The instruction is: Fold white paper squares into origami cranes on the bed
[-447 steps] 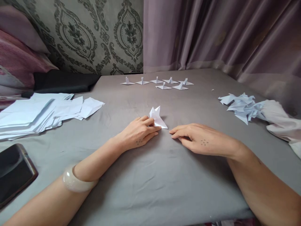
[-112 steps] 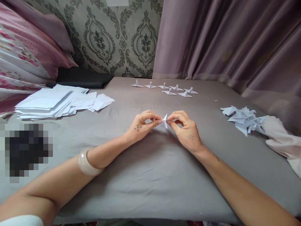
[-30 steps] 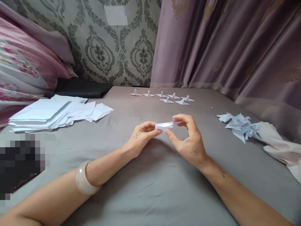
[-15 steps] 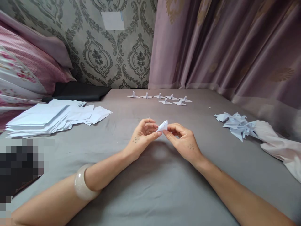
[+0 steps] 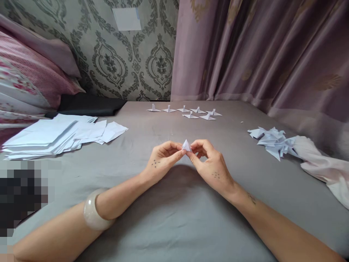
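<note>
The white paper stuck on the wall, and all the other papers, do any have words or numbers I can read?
No readable words or numbers anywhere.
White paper on the wall: looks blank.
Folded paper pinched between left hand and right hand: plain white.
Stack of sheets: no print visible.

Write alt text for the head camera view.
Both hands, left hand and right hand, pinch a small folded paper piece above a grey sheet. Finished paper figures line the far edge; paper sheets lie left.
</note>
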The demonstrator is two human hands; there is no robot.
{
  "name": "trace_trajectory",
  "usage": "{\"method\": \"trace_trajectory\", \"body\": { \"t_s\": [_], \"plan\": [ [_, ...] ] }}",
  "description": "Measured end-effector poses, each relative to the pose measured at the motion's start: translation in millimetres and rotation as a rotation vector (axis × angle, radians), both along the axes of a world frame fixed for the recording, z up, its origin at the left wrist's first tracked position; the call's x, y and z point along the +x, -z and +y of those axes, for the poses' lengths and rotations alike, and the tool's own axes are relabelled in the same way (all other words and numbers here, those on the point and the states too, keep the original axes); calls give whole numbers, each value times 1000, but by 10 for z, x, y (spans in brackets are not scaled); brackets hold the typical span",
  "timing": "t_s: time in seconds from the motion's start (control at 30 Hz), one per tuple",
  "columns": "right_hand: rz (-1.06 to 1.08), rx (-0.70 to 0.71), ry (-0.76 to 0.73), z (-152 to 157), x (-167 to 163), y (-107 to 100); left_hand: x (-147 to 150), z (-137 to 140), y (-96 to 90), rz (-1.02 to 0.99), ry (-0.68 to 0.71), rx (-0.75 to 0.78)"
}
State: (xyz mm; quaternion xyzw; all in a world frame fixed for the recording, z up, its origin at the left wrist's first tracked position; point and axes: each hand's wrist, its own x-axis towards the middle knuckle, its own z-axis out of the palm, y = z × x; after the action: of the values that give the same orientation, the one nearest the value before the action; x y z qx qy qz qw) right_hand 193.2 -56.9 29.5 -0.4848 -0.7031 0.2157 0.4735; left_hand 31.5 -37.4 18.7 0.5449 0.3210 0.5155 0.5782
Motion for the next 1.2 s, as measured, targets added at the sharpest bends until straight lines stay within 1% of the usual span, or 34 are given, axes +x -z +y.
{"method": "trace_trajectory", "body": {
  "t_s": [0.1,0.23,0.4,0.5,0.63,0.77,1.07,1.2],
  "plan": [
    [2,44,21,2,-12,3,4,4,14,4,-17,-30],
    [-11,80,-19,14,-14,16,8,-3,6,-24,-32,-5],
    [13,41,-61,28,-2,34,5,-3,-12,-30,-51,59],
    [23,42,-75,30,-1,34,-1,0,-12,-12,-60,75],
    [59,42,-54,18,-13,21,-7,-7,-3,27,-52,49],
    [100,8,-71,9,-16,-3,-6,-8,14,23,-45,30],
    [151,-52,-67,14,-7,-30,-12,-28,-3,61,-15,46],
    [166,-92,-78,16,-6,-22,-8,-34,-3,50,-27,42]
  ]
}}
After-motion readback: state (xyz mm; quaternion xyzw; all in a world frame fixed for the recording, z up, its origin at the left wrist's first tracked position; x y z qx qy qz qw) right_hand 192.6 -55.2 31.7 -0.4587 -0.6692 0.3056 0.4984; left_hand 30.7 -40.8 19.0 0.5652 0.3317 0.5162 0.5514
